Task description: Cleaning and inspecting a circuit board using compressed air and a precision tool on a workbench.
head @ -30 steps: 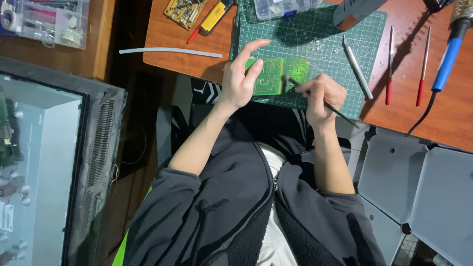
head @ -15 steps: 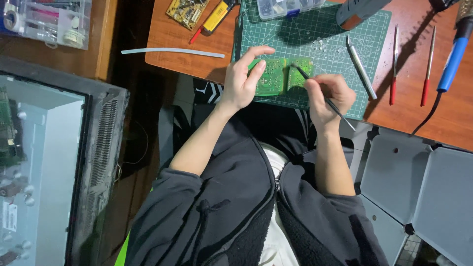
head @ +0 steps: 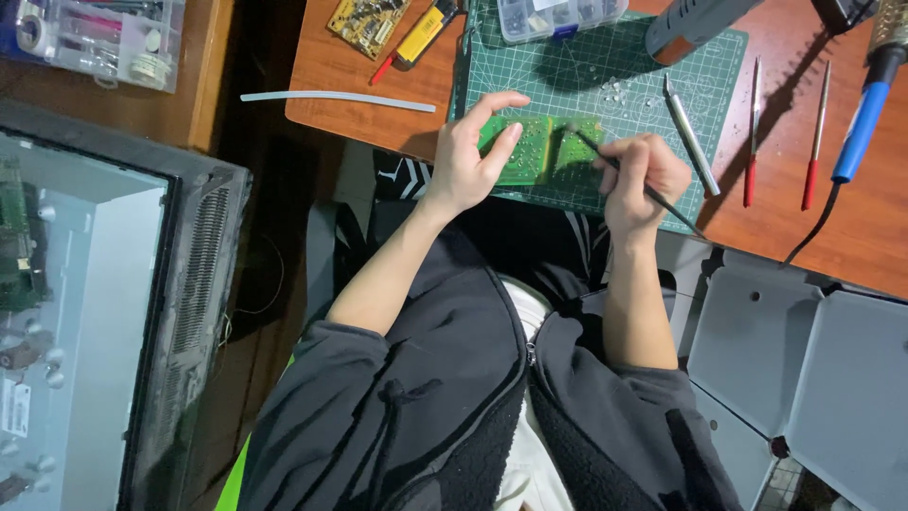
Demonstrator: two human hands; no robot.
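Note:
A green circuit board (head: pixel 534 151) lies on the green cutting mat (head: pixel 605 85) near the desk's front edge. My left hand (head: pixel 468 156) rests on the board's left part, fingers spread, pressing it down. My right hand (head: pixel 638 180) grips a thin dark tool (head: pixel 662 201) like a pen. The tool's tip touches the right part of the board, beside my right hand's fingers.
On the wooden desk lie metal tweezers (head: pixel 690 137), two red-handled picks (head: pixel 752 132), a blue-handled soldering iron (head: pixel 865 104), a yellow lighter (head: pixel 421 33), a small yellow board (head: pixel 364 21), a clear parts box (head: pixel 558 14) and a white strip (head: pixel 336 97). An opened monitor back (head: pixel 104 322) stands left.
My right hand has shifted the tool's tip slightly across the board. My left hand stays on the board with its fingers a little more spread.

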